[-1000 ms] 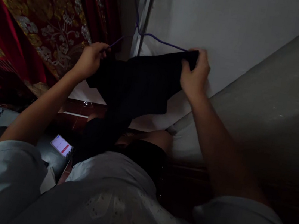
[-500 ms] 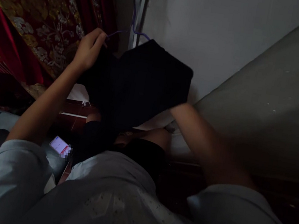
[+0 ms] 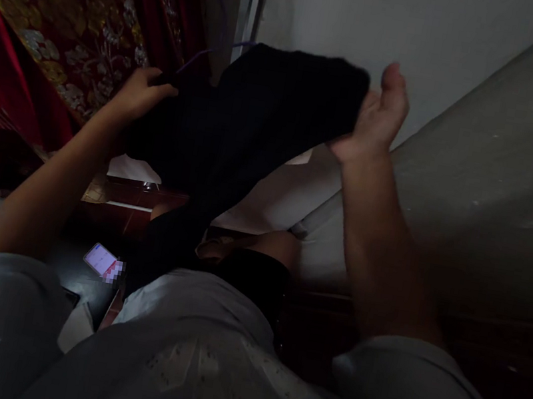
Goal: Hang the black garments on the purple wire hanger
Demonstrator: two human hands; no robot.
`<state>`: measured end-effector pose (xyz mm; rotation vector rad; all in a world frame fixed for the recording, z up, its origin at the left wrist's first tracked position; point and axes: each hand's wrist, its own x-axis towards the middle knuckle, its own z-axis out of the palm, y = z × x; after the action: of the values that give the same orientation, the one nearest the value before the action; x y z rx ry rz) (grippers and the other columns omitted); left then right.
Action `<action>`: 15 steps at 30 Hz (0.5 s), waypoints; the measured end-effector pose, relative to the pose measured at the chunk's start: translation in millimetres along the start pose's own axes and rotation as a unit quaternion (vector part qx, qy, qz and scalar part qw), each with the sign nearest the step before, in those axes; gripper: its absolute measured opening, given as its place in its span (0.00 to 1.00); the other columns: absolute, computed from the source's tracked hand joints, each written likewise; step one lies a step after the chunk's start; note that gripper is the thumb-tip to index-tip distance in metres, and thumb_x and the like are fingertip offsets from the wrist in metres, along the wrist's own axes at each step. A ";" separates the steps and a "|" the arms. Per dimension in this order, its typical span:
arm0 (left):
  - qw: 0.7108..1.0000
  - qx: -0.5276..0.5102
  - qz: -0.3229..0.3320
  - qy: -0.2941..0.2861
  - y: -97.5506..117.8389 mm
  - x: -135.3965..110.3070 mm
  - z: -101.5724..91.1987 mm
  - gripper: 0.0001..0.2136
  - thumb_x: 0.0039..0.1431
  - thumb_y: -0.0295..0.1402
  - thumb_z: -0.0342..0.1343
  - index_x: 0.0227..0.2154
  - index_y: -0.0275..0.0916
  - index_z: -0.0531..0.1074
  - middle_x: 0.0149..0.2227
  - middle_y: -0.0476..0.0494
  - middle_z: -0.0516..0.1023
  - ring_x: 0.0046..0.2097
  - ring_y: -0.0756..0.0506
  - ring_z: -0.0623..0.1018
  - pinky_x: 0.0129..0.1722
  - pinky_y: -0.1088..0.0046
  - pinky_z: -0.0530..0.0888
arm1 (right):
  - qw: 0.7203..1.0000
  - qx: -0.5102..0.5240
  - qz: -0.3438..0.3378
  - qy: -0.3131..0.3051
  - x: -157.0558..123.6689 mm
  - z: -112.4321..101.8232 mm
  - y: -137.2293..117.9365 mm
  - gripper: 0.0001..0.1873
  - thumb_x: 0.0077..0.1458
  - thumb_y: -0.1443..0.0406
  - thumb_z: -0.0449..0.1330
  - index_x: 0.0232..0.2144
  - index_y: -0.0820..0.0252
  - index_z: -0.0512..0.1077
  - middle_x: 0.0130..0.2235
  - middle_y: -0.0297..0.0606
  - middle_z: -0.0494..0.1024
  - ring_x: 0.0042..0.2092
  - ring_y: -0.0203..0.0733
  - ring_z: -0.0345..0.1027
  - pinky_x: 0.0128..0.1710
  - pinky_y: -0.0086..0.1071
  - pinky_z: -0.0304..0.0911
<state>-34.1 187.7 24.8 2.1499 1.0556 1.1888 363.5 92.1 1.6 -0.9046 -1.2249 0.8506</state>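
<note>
Between the two hands, a dark garment is spread, its upper edge meeting a purple hanger. Left hand: part-curled against it, grip undetermined. Right hand: opened, thumb clear. Apparent step: arranging garment on hanger; further adjustment likely requires thumb closure.

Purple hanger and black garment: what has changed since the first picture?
The right hand has released its pinch on the black garment and is open at its edge, thumb up. The black garment now covers most of the right arm of the purple hanger, whose hook swung left. The left hand moved left. The lit phone lies as before.
</note>
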 end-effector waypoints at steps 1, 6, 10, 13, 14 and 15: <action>1.000 0.002 -0.011 -0.002 1.9 4.1 4.1 0.06 0.64 0.31 0.64 0.33 0.35 0.75 0.26 0.51 0.74 0.36 0.47 0.67 0.56 0.57 0.68 | 1.000 -0.006 -0.003 0.003 1.8 7.7 -11.4 0.33 0.49 0.40 0.48 0.47 0.49 0.73 0.38 0.40 0.79 0.52 0.53 0.69 0.53 0.48 0.62; 0.999 -0.010 -0.031 0.033 12.1 18.7 21.2 0.06 0.62 0.23 0.64 0.37 0.36 0.73 0.27 0.56 0.72 0.34 0.51 0.64 0.51 0.66 0.66 | 0.998 -0.005 -0.018 -0.063 -24.6 56.7 -48.7 0.18 0.54 0.48 0.56 0.34 0.55 0.70 0.38 0.42 0.77 0.45 0.50 0.73 0.52 0.48 0.68; 0.993 -0.071 0.046 0.078 14.3 4.6 27.8 0.11 0.68 0.43 0.63 0.36 0.40 0.73 0.31 0.54 0.73 0.37 0.50 0.63 0.45 0.70 0.64 | 0.941 -0.025 0.025 -0.336 -57.1 62.4 -55.8 0.25 0.51 0.43 0.63 0.33 0.58 0.75 0.36 0.41 0.78 0.45 0.50 0.76 0.50 0.47 0.71; 0.985 -0.131 0.088 0.073 28.1 -13.7 37.3 0.27 0.70 0.61 0.45 0.38 0.42 0.76 0.32 0.50 0.74 0.36 0.49 0.64 0.41 0.69 0.64 | 0.891 -0.109 0.046 -0.439 -57.5 60.5 -42.4 0.30 0.52 0.41 0.63 0.45 0.58 0.79 0.45 0.45 0.81 0.52 0.54 0.75 0.55 0.50 0.70; 0.982 -0.149 0.092 0.070 37.9 -19.4 42.1 0.31 0.69 0.63 0.39 0.37 0.42 0.76 0.32 0.48 0.75 0.34 0.49 0.65 0.40 0.68 0.64 | 0.894 -0.153 0.027 -0.421 -54.4 62.9 -32.2 0.31 0.53 0.43 0.64 0.50 0.57 0.78 0.49 0.46 0.80 0.55 0.55 0.73 0.58 0.51 0.68; 0.979 -0.171 0.090 0.066 50.4 -24.7 47.7 0.34 0.70 0.63 0.33 0.36 0.42 0.77 0.31 0.46 0.75 0.33 0.48 0.66 0.39 0.67 0.65 | 0.900 -0.205 -0.002 -0.385 -51.3 67.3 -19.2 0.33 0.52 0.45 0.65 0.54 0.55 0.76 0.54 0.46 0.78 0.58 0.56 0.71 0.61 0.52 0.66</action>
<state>18.7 136.4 22.8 1.9464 0.6563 1.4937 290.7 45.2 6.0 -0.9176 -2.1559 1.0067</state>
